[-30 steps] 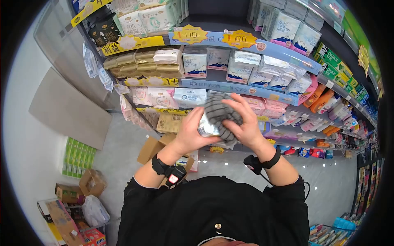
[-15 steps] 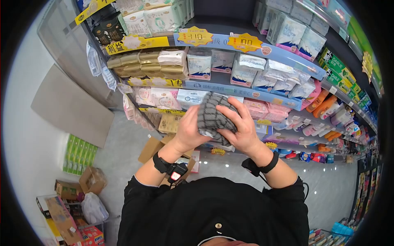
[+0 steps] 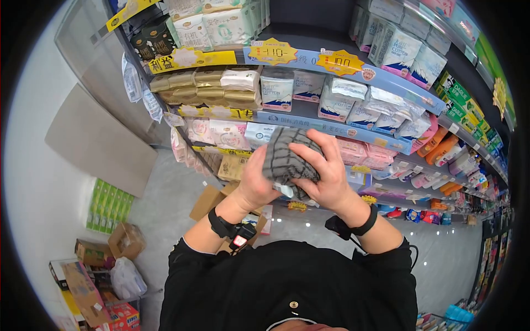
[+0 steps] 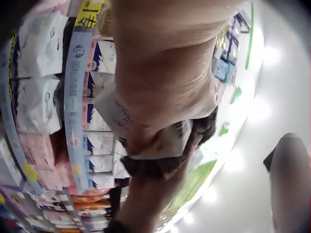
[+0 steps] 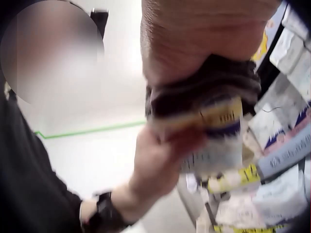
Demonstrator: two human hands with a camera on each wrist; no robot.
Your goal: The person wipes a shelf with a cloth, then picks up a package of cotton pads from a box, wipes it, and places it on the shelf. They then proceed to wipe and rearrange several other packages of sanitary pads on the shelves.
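In the head view, both hands are raised in front of the shelves, around a soft white printed package. The left hand (image 3: 257,177) grips this package (image 5: 216,158) from its left side. A grey cloth with dark checks (image 3: 290,153) lies bunched over it, hiding most of it from above; only a pale corner shows at the lower edge. With spread, bent fingers, the right hand (image 3: 330,175) holds the cloth against the package. The right wrist view shows the dark cloth between the right palm and the package, whose printed side is blurred.
Shelves of packaged pads (image 3: 277,91) and a blue price strip (image 3: 331,122) stand just beyond the hands. Bottles (image 3: 440,150) and toothpaste boxes (image 3: 455,91) fill the right side. An opened cardboard box (image 3: 207,202) sits on the floor below the left forearm.
The cloth has slid left across the package, covering the silvery face that showed a second ago. Both hands stay close together, and the shelves have shifted slightly right in the head view.
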